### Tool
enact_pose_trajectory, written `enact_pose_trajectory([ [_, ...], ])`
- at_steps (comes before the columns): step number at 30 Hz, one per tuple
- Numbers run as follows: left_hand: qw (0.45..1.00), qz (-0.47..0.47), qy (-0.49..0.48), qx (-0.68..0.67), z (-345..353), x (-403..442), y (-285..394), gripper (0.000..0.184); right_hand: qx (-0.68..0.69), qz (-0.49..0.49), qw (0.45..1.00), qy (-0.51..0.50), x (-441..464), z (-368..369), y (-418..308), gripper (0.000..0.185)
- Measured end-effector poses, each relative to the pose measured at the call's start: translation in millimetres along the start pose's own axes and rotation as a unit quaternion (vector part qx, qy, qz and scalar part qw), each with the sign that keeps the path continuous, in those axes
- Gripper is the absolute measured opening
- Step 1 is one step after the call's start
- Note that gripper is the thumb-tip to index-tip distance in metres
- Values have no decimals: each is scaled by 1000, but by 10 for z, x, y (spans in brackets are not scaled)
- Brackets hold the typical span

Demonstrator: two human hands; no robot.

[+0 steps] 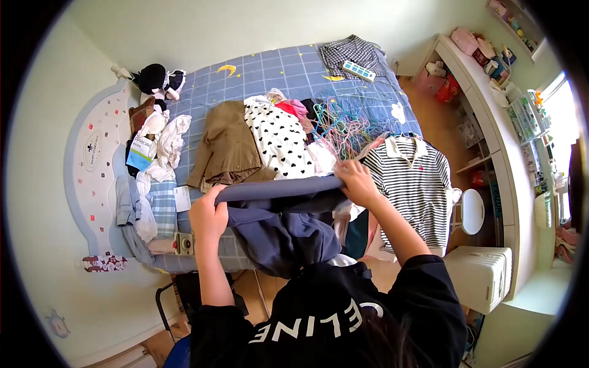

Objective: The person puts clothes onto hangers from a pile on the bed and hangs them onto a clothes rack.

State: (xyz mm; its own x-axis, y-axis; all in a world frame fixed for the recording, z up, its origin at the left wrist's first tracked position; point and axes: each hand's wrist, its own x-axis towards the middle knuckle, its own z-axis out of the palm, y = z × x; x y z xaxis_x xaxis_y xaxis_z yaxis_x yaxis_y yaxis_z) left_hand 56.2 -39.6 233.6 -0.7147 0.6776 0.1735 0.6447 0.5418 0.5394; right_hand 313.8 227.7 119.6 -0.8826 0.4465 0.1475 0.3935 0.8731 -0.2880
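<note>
Between left hand (pixel 208 213), right hand (pixel 358 183): grey garment (pixel 285 228); held

Walls (pixel 37 202): pale green. Bed (pixel 199 83), before me: blue checked cover, yellow moons. Headboard (pixel 101 196): white, curved, blue-edged. Floor (pixel 429 104): wood-toned. Cabinets (pixel 491 140): long white run facing the bed's foot, open compartments (pixel 470 130) below. Window (pixel 561 113), beyond the cabinets: bright daylight.

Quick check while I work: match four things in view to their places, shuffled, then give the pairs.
1. Grey-blue garment
2. Power strip
3. Hanger tangle
4. White suitcase

A. Beside the heart-print garment
B. Off the bed, right side of view
C. Between left hand and right hand
D. On checked cloth

Pairs: 1-C, 2-D, 3-A, 4-B
</note>
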Motion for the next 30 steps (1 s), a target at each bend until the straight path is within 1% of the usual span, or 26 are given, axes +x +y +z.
enact_pose_trajectory([
  [1,1000,0,-6,8,93,72,52,30,-15,45,999,2,96,-14,69,56],
  [3,1000,1,-17,23,321,213,119,31,81,97,991,45,277,224,375,66],
  [4,999,-5,-32,29,438,275,150,33,113,108,986,64,339,291,483,67],
  [5,997,-15,-46,68,575,328,170,30,128,114,981,88,396,361,554,60],
  [7,987,-66,-91,111,872,403,181,26,181,100,972,116,497,634,807,53],
  [8,984,-85,-111,112,1044,416,118,25,182,114,972,95,542,786,920,45],
  [9,984,-75,-104,120,1209,422,49,24,176,105,973,107,606,879,982,41],
  [11,982,-68,-101,146,1565,415,-215,24,201,106,969,100,727,1197,1154,38],
  [12,974,-138,-126,130,1593,515,-43,25,245,143,957,59,795,1416,1257,35],
  [13,971,-153,-124,132,1706,594,-38,25,294,191,936,31,879,1551,1303,34],
  [15,965,-185,-121,138,1911,690,-93,27,353,183,917,32,1054,1938,1476,35],
  [16,964,-184,-106,159,2020,734,-129,27,441,204,874,-8,1145,2154,1583,34],
  [17,967,-190,-88,144,2095,782,-141,27,524,223,821,-47,1242,2358,1706,34],
  [18,970,-196,-68,129,2161,830,-151,27,610,264,737,-123,1382,2396,1803,36],
  [19,972,-199,-49,114,2219,882,-169,27,645,248,712,-121,1471,2553,1924,44],
  [20,966,-215,-72,126,2247,926,-192,26,657,265,695,-126,1539,2796,2054,50],
  [21,959,-230,-95,135,2258,945,-206,25,667,280,678,-130,1618,3001,2193,56],
  [22,951,-246,-118,145,2289,944,-216,24,651,306,678,-155,1728,3054,2276,66],
  [23,950,-253,-122,137,2344,937,-225,25,607,311,723,-110,1800,3122,2298,71],
  [25,947,-267,-130,125,2410,893,-261,26,646,331,682,-92,1989,3280,2408,70],
  [26,941,-280,-127,141,2483,816,-400,28,614,427,661,-56,2104,3380,2475,55],
  [27,947,-273,-101,135,2505,778,-475,28,574,518,635,-20,2201,3435,2529,40],
  [28,953,-266,-75,128,2519,746,-541,29,450,543,706,63,2238,3466,2568,25],
  [29,957,-258,-48,120,2546,725,-600,29,315,551,759,144,2275,3484,2610,29],
  [30,953,-270,-56,123,2530,761,-569,29,334,571,745,86,2303,3548,2691,32],
])
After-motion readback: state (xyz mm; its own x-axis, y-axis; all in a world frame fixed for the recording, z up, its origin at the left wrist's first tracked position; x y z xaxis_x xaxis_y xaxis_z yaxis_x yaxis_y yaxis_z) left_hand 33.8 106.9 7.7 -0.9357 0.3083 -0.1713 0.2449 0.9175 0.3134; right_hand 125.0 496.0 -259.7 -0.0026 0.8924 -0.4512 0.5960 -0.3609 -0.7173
